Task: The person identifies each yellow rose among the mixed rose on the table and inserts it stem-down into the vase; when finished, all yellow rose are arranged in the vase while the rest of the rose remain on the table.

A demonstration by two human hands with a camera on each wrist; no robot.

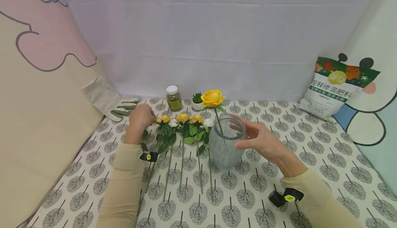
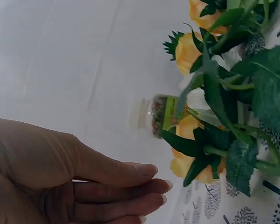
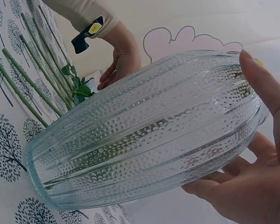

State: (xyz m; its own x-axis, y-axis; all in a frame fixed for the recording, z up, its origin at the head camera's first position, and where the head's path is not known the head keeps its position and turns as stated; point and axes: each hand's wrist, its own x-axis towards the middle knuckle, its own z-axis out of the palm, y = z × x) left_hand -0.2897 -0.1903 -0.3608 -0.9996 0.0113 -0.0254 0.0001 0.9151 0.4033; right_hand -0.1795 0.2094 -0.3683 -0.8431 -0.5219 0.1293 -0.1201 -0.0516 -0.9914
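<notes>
My right hand (image 1: 263,141) grips a clear ribbed glass vase (image 1: 224,154) near its rim, with the thumb on the near side and the fingers round the far side. One yellow rose (image 1: 213,98) stands in the vase, its head above the rim. Dimpled glass of the vase (image 3: 144,135) fills much of the right wrist view. My left hand (image 1: 141,119) hovers beside the leftmost yellow rose (image 1: 163,119) of a lying row. In the left wrist view its thumb and fingers (image 2: 140,170) are nearly together, apart from the petals, holding nothing.
Yellow and white roses (image 1: 183,117) lie side by side, stems toward me. Behind them stand a white-lidded jar (image 1: 174,100) and a small potted succulent (image 1: 197,102). Gloves (image 1: 110,100) lie at back left, a fertilizer bag (image 1: 332,90) leans at back right.
</notes>
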